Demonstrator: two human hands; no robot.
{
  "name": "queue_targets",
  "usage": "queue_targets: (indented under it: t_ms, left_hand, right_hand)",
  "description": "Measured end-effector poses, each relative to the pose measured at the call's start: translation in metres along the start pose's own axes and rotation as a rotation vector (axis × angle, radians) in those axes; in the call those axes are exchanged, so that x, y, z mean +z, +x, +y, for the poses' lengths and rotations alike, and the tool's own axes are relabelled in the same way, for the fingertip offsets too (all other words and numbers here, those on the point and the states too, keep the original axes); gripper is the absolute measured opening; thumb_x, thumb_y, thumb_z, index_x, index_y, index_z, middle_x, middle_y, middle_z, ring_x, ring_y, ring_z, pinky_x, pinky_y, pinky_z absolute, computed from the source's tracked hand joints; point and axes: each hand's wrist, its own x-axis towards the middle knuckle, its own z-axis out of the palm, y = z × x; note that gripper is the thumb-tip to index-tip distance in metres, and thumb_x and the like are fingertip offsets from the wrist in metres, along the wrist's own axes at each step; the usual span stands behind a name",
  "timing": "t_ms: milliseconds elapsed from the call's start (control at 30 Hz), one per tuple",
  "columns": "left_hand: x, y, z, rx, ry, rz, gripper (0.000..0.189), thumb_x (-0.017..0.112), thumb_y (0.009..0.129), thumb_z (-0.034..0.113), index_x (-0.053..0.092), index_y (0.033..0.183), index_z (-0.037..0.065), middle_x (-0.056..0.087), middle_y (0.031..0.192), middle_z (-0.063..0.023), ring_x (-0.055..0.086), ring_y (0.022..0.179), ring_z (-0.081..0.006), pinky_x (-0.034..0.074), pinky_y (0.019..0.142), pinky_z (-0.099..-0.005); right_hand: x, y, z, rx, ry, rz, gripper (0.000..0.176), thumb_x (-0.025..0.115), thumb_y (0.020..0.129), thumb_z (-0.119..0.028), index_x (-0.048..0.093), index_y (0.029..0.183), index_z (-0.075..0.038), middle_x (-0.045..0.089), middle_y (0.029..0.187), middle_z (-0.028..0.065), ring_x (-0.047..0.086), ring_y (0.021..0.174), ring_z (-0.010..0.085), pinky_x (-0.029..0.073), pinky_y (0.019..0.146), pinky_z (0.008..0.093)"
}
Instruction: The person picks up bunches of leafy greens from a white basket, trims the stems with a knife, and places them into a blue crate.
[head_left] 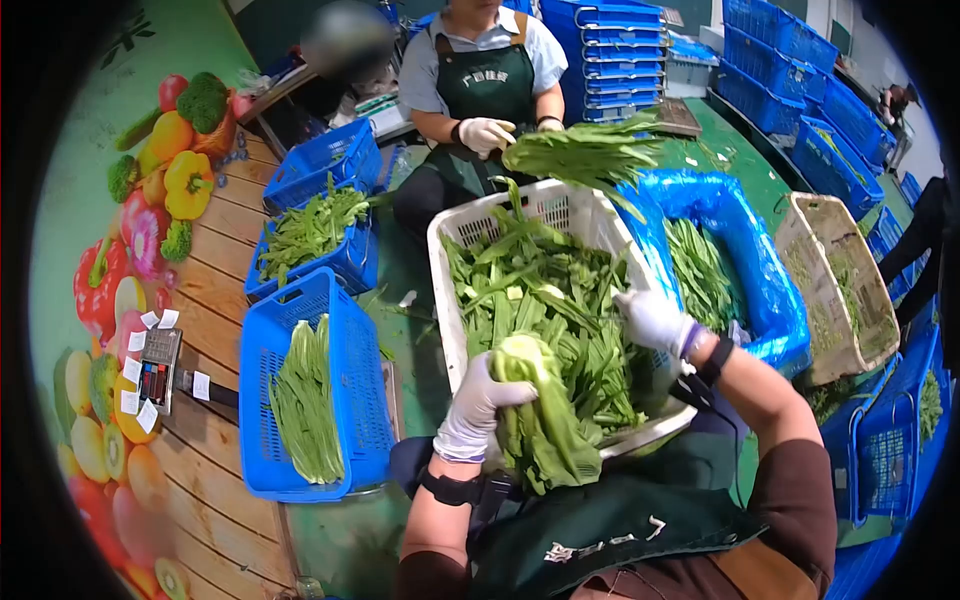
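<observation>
Left hand (478, 408), gloved, wrist bent inward, grip closed round a bunch (545, 425) of greens held upright over the near rim of the crate (452, 232). Right hand (655, 320), gloved, palm down on loose greens at the crate's right edge; grip half-curled, hold on any leaf not discernible. Blue basket (352, 385) just left of the crate, narrow gap between; blue-lined bin (770, 295) close against the right.

I see a produce packing room: stacked blue crates (620, 60), white crate (455, 225) of greens (540, 290), aproned co-worker (485, 75), fruit mural (150, 200).
</observation>
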Motion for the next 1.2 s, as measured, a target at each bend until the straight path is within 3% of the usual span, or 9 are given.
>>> queue_targets:
  t_ms: [100,267,400,500,633,667,933,1067,1200]
  left_hand:
    - [0.005,0.002,0.016,-0.029,-0.015,0.105,0.057,0.073,0.061,0.009,0.057,0.114,-0.002,0.064,0.1,-0.0055,0.061,0.088,-0.0143,0.049,0.083,-0.0277]
    - [0.049,0.013,0.057,0.647,0.938,0.095,0.081,0.084,0.058,0.027,0.049,0.127,0.004,0.053,0.122,-0.0185,0.051,0.114,-0.029,0.039,0.1,-0.0385]
    - [0.075,-0.011,0.046,0.783,1.432,0.15,0.12,0.083,0.051,0.055,0.027,0.144,0.005,0.01,0.15,-0.0262,0.017,0.137,-0.0444,0.022,0.111,-0.0479]
    - [0.041,-0.005,-0.005,0.39,-0.214,0.117,0.099,0.062,0.076,0.064,0.026,0.144,0.002,0.035,0.141,-0.025,0.04,0.129,-0.0347,0.034,0.107,-0.0464]
    - [-0.002,0.005,-0.112,-0.058,-0.934,-0.145,0.069,0.059,0.086,0.054,0.044,0.134,0.007,0.053,0.13,-0.0095,0.054,0.114,-0.0273,0.043,0.098,-0.0462]
    - [0.003,0.003,-0.118,-0.126,-0.921,0.046,0.062,0.059,0.088,0.045,0.045,0.133,0.005,0.055,0.127,-0.0111,0.054,0.114,-0.0276,0.042,0.099,-0.0462]
    - [0.006,-0.001,-0.16,-0.108,-0.913,0.283,0.043,0.063,0.086,0.013,0.05,0.125,0.001,0.059,0.117,-0.0128,0.058,0.107,-0.0275,0.045,0.097,-0.044]
    - [0.003,-0.004,-0.145,-0.064,-0.96,0.283,0.044,0.064,0.086,0.014,0.05,0.125,0.001,0.06,0.117,-0.0112,0.058,0.107,-0.0254,0.047,0.095,-0.0418]
    - [0.006,-0.009,-0.135,-0.046,-0.78,0.369,0.046,0.066,0.087,0.018,0.049,0.128,0.004,0.059,0.117,-0.0089,0.058,0.106,-0.0242,0.048,0.094,-0.0403]
  right_hand:
    - [0.003,-0.013,-0.015,-0.05,0.077,0.169,0.029,0.059,0.084,-0.018,0.064,0.109,-0.005,0.065,0.073,0.0136,0.065,0.064,0.0253,0.051,0.059,0.0358]
    - [-0.081,-0.044,-0.073,0.235,1.476,-0.184,0.052,0.046,0.095,-0.05,0.054,0.128,-0.01,0.067,0.087,0.0025,0.062,0.066,0.0065,0.043,0.053,0.0199]
    - [-0.032,-0.038,-0.081,0.04,2.2,0.062,0.067,0.059,0.09,-0.042,0.039,0.137,0.001,0.056,0.125,0.0091,0.055,0.112,0.0185,0.043,0.098,0.0335]
    - [0.006,-0.037,-0.082,-0.001,2.066,0.185,0.072,0.066,0.082,-0.021,0.033,0.141,0.001,0.053,0.13,0.0097,0.055,0.111,0.0178,0.042,0.098,0.0312]
    - [0.08,-0.031,-0.088,0.219,1.749,0.043,0.068,0.065,0.08,-0.008,0.035,0.14,0.003,0.053,0.127,0.0068,0.053,0.107,0.0122,0.044,0.088,0.0255]
    - [0.088,-0.032,-0.088,0.31,1.8,0.042,0.055,0.066,0.082,-0.01,0.047,0.133,0.001,0.06,0.088,-0.0023,0.05,0.068,0.0045,0.043,0.063,0.022]
    - [0.09,-0.057,-0.109,0.333,0.832,0.211,0.082,0.077,0.071,-0.043,0.045,0.133,0.0,0.056,0.119,0.0237,0.058,0.107,0.0346,0.046,0.091,0.0392]
    - [0.1,-0.047,-0.094,0.627,1.41,0.354,0.025,0.058,0.079,-0.001,0.064,0.104,0.002,0.067,0.085,0.0133,0.061,0.07,0.0142,0.049,0.066,0.0245]
    - [0.082,-0.051,-0.084,0.486,0.615,0.56,0.041,0.077,0.072,-0.032,0.064,0.096,-0.001,0.065,0.094,0.0178,0.065,0.082,0.0315,0.052,0.07,0.0368]
